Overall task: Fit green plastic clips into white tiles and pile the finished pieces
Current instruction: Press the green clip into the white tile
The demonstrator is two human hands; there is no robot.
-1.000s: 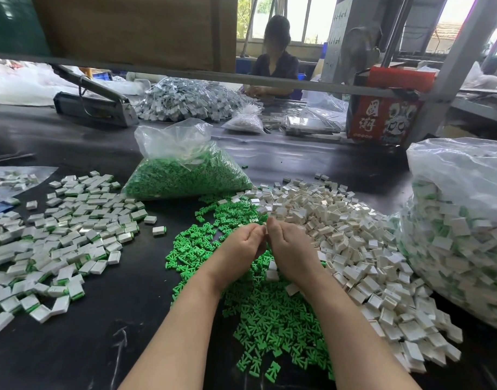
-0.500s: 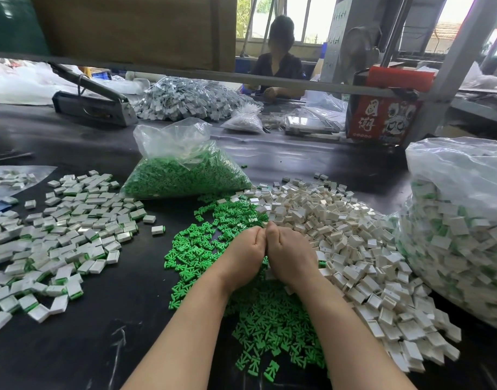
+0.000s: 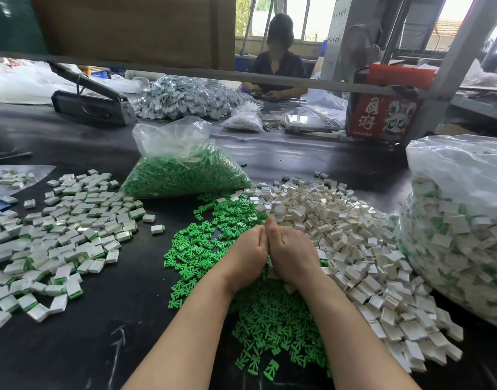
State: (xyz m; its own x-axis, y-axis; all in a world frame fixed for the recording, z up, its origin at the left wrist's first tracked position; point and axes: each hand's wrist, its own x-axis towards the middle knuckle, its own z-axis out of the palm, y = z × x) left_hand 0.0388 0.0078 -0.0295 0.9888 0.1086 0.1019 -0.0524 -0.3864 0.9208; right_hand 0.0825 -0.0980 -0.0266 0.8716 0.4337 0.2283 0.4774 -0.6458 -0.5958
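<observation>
My left hand [image 3: 245,250] and my right hand [image 3: 293,249] are pressed together thumb to thumb, over the seam between the loose green clips [image 3: 269,316] and the heap of white tiles [image 3: 343,220]. Fingers on both hands curl under round a small piece between them, and the hands hide it. Finished tiles with green edges [image 3: 67,229] lie spread on the left. A clear bag of green clips [image 3: 182,173] sits behind the hands.
A big clear bag of finished pieces [image 3: 461,226] stands at the right. On the far side of the black table [image 3: 86,333] are a bag sealer [image 3: 92,105], a heap of grey pieces [image 3: 185,97] and a red box [image 3: 382,116]. A person [image 3: 275,68] works there.
Both hands have drawn slightly toward me and closed tighter against each other, going from fingertips meeting to thumbs and knuckles pressed together.
</observation>
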